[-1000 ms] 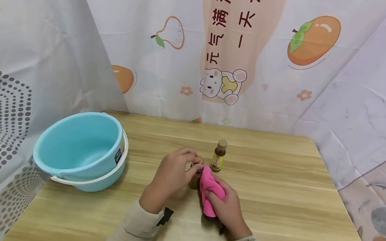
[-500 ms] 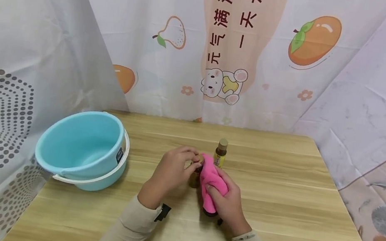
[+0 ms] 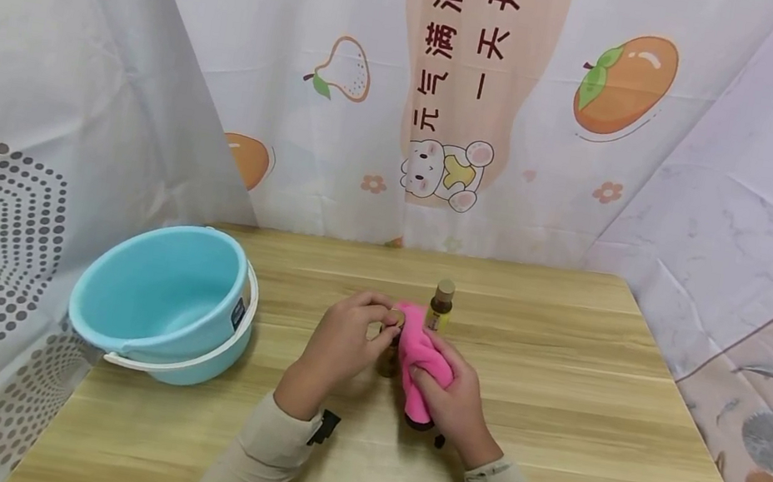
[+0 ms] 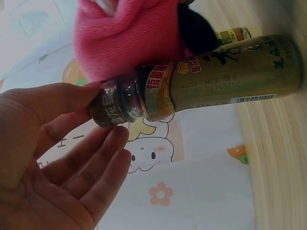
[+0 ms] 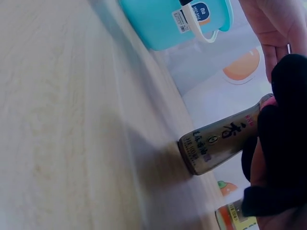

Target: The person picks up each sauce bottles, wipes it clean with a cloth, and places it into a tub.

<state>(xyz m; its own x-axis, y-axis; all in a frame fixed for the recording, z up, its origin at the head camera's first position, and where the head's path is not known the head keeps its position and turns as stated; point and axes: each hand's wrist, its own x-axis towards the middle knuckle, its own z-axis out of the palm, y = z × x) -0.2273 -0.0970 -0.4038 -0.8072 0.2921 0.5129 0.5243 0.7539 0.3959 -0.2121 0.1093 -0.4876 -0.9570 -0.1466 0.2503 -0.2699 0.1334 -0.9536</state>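
In the head view my left hand [image 3: 344, 340] pinches the cap of a brown sesame oil bottle [image 4: 230, 74] between thumb and fingers. The bottle stands upright on the table. My right hand [image 3: 455, 395] grips a fuzzy pink cloth [image 3: 417, 355] with a black part at its lower end. The cloth's upper end lies against the bottle's neck and cap, as the left wrist view shows. Right behind the cloth is a second brown bottle [image 3: 440, 307] with a yellow label, its lower part hidden. In the right wrist view the black part [image 5: 292, 139] covers much of the right hand.
A light blue bucket [image 3: 145, 279] with a white handle stands at the table's left. The wooden table [image 3: 573, 405] ends at a printed curtain [image 3: 340, 149] at the back. Black camera mounts sit on both wrists.
My right hand has shifted the cloth up towards the bottle's cap, so it hides more of the second bottle. My left hand stays at the cap with only a slight shift.
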